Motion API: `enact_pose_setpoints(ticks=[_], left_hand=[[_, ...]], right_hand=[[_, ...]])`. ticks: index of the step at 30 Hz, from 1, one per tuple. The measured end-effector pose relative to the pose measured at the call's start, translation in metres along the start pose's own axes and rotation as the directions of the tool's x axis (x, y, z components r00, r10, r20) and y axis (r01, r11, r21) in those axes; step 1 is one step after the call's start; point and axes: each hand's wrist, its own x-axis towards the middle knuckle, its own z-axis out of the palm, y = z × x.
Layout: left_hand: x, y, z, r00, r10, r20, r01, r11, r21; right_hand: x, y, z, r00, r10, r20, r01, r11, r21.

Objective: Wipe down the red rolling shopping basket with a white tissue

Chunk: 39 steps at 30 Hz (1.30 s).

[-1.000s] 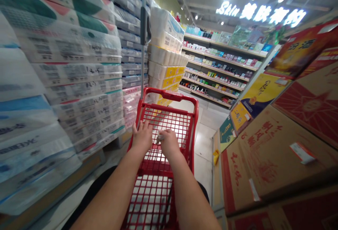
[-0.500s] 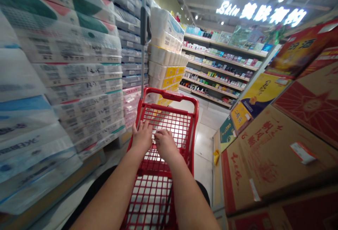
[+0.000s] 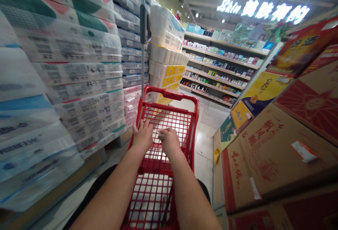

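A red shopping cart (image 3: 194,131) with a grid basket stands right in front of me. My left hand (image 3: 143,136) lies on the left part of its grid, fingers stretched out and apart, with nothing in them. Just to the right, my right hand (image 3: 170,140) is closed on a small crumpled white wad (image 3: 161,134), perhaps tissue, over the middle of the grid. Most of the wad is hidden by my fingers, and I cannot tell whether it touches the grid.
Wrapped paper packs (image 3: 79,71) are stacked high along the left. Cardboard boxes (image 3: 266,152) line the right side. Ahead, shelves (image 3: 224,61) carry small cosmetics boxes and bottles. A metal pole (image 3: 143,57) rises from the cart's left. Pale floor tiles (image 3: 204,142) run between the stacks.
My right hand has shifted slightly right, away from my left hand, and the white wad now shows in its fingers. My left hand has stayed in place on the cart.
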Motion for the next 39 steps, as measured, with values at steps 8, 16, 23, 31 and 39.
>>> enact_pose_setpoints(ticks=[8, 16, 23, 31, 39], left_hand=[[-0.001, 0.001, -0.003, 1.0, -0.005, -0.003, 0.005, 1.0, 0.005], [0.0, 0.001, 0.001, 1.0, -0.014, -0.005, 0.014, 1.0, -0.021], [0.001, 0.0, 0.0, 1.0, -0.006, 0.005, 0.006, 1.0, -0.007], [0.0, -0.001, 0.001, 1.0, 0.0, 0.001, 0.0, 1.0, 0.007], [0.0, 0.0, 0.0, 1.0, -0.002, -0.007, 0.002, 1.0, -0.001]], right_hand=[[-0.003, -0.006, -0.003, 0.993, -0.077, 0.089, 0.07, 0.995, 0.074], [0.002, 0.004, -0.005, 0.998, 0.034, 0.043, -0.039, 0.994, 0.107], [0.004, 0.003, -0.01, 0.988, 0.152, 0.025, -0.153, 0.987, 0.044], [0.002, 0.003, -0.007, 0.992, 0.023, 0.127, -0.031, 0.998, 0.058], [-0.002, -0.003, -0.013, 0.985, -0.045, 0.167, 0.039, 0.998, 0.042]])
